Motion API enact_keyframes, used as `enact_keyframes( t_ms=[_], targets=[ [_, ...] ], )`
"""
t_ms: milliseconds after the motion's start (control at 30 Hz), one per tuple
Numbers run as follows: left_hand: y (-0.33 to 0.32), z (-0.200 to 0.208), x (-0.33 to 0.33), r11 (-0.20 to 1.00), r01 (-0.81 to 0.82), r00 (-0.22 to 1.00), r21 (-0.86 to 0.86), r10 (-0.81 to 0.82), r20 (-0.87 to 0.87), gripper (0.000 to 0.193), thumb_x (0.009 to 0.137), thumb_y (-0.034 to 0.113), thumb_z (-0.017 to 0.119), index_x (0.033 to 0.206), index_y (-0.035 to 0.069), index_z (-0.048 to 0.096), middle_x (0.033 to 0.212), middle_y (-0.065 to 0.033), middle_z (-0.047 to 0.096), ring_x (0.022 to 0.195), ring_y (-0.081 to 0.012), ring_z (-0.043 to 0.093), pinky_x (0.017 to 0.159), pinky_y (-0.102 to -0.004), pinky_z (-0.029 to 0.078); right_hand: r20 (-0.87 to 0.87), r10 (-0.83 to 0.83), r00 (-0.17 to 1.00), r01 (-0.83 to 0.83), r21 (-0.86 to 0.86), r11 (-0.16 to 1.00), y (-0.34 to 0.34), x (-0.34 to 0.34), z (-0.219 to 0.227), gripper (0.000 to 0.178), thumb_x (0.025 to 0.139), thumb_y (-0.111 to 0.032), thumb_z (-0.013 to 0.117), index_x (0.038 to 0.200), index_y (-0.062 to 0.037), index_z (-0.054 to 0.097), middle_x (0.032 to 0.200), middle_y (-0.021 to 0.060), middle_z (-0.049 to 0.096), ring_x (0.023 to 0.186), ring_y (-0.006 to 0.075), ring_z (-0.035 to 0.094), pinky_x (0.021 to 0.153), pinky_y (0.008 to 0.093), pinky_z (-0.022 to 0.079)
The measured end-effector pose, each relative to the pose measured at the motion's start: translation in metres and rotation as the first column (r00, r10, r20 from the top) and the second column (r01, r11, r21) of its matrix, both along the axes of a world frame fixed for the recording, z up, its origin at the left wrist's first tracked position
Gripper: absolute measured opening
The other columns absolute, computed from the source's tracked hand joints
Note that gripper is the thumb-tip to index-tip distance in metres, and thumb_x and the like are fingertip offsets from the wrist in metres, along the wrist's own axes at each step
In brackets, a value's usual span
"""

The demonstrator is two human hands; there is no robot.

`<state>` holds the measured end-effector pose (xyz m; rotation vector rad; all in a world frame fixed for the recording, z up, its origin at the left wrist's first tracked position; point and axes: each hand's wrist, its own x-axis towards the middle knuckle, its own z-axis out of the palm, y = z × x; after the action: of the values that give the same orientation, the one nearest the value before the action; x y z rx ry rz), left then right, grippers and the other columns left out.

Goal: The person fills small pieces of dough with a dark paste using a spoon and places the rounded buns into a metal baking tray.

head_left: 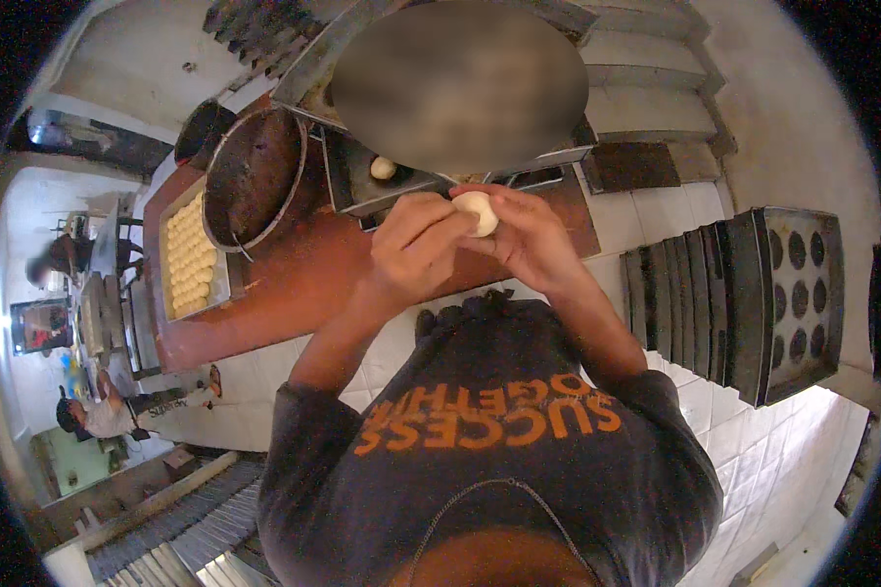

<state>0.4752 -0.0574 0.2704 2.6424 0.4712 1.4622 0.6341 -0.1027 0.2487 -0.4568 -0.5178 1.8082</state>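
Note:
In front of my chest, over the near edge of a reddish-brown table (303, 274), I hold a pale, smooth dough ball (480, 213) between both hands. My left hand (416, 245) is closed, with its fingertips pinching the ball's left side. Fingers of my right hand (533, 235) curl around it from the right, palm turned toward it. Just beyond my left hand, another dough ball (383, 168) lies in a dark metal pan (347, 181). A blurred oval hides what lies farther beyond.
Left on the table stand a large, dark round tub (294, 201) and a tray (171, 311) packed with rows of dough balls. Stacked baking pans with round cups (798, 293) stand to my right. Far left, a person (103, 416) is in the room beyond.

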Motion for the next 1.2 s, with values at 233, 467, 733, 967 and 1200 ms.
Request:
enact_keyframes(
  t_ms=[233,467,733,967,1200],
  targets=[
    [-0.004,-0.008,-0.011,0.989,-0.145,0.989,0.035,0.144,0.012,0.018,0.062,0.002,0.07,0.079,0.003,0.061,0.081,-0.0085,0.057,0.07,-0.0225,0.056,0.057,-0.0301,0.046,0.068,0.056,0.996,-0.056,0.003,0.998,0.01,-0.009,0.005,0.035,0.091,-0.019,0.042,0.114,0.0078,0.045,0.108,0.0126,0.054,0.099,0.0185,0.055,0.082,0.0306,0.048],
    [-0.021,-0.01,-0.013,0.815,-0.123,0.853,-0.567,0.379,0.36,0.035,0.071,0.0,0.064,0.104,0.001,0.052,0.1,-0.011,0.053,0.088,-0.0211,0.056,0.075,-0.0285,0.049,0.115,0.043,0.992,-0.033,-0.09,0.995,0.035,-0.021,0.003,0.029,0.088,-0.015,0.047,0.108,0.0061,0.051,0.101,0.0135,0.058,0.093,0.0227,0.058,0.081,0.0353,0.05],
    [-0.047,-0.056,-0.086,0.586,-0.273,0.641,-0.763,0.702,0.31,0.036,0.078,0.002,0.058,0.112,-0.001,0.047,0.111,-0.0118,0.048,0.1,-0.0201,0.052,0.086,-0.0315,0.043,0.794,-0.204,0.573,-0.212,0.384,0.899,0.102,-0.012,0.048,0.031,0.082,-0.018,0.059,0.107,-0.0007,0.055,0.1,0.0096,0.059,0.089,0.0188,0.059,0.08,0.0279,0.046],
    [-0.068,-0.089,-0.126,0.416,-0.157,0.54,-0.896,0.796,0.275,0.031,0.081,0.0,0.053,0.112,-0.001,0.048,0.106,-0.0109,0.053,0.098,-0.0194,0.052,0.087,-0.0309,0.042,0.663,-0.727,-0.176,-0.596,0.516,0.615,0.251,-0.024,-0.006,0.036,0.072,-0.008,0.062,0.106,-0.0015,0.054,0.098,0.0134,0.06,0.085,0.0241,0.059,0.076,0.0312,0.046],
    [-0.067,-0.107,-0.203,0.302,-0.175,0.349,-0.937,0.909,0.228,0.028,0.083,0.003,0.052,0.11,-0.003,0.049,0.1,-0.0112,0.054,0.092,-0.0162,0.053,0.081,-0.0279,0.043,0.68,-0.69,-0.248,-0.706,0.362,0.609,0.262,-0.05,-0.005,0.023,0.073,-0.002,0.053,0.095,-0.0013,0.06,0.092,0.0171,0.061,0.084,0.0358,0.057,0.076,0.0402,0.045]
  ],
)
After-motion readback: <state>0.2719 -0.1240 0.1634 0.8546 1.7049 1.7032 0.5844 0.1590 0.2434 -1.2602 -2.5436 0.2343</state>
